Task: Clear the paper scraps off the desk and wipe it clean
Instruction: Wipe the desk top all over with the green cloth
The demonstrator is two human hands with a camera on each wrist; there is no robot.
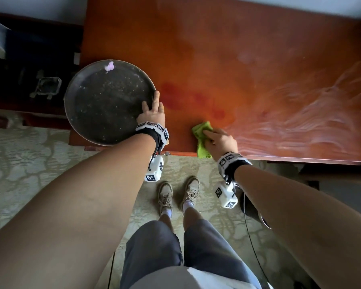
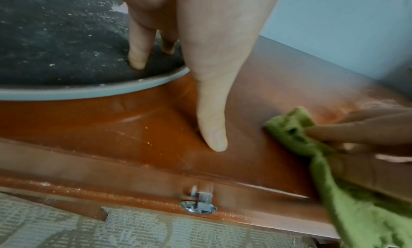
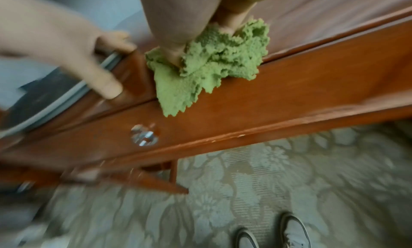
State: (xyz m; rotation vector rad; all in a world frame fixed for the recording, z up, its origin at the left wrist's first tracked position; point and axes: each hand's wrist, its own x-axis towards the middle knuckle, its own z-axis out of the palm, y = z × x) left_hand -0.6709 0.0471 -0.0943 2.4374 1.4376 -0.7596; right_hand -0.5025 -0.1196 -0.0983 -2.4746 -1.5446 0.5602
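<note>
A round dark tray (image 1: 104, 105) sits on the left end of the reddish wooden desk (image 1: 217, 65) and overhangs its edges. One pink paper scrap (image 1: 109, 66) lies at the tray's far rim. My left hand (image 1: 152, 113) rests on the tray's right rim. Its fingers (image 2: 138, 45) are straight and touch the tray floor, and its thumb (image 2: 211, 119) presses on the desk. My right hand (image 1: 219, 140) grips a bunched green cloth (image 1: 201, 130) at the desk's front edge. One corner of the cloth (image 3: 176, 96) hangs over the edge.
Pale wipe streaks (image 1: 311, 122) cover the right part of the desk. A drawer knob (image 3: 144, 135) sits in the front panel below the cloth. A dark side table with a small square dish (image 1: 47, 87) stands to the left. Patterned carpet and my shoes (image 1: 177, 197) are below.
</note>
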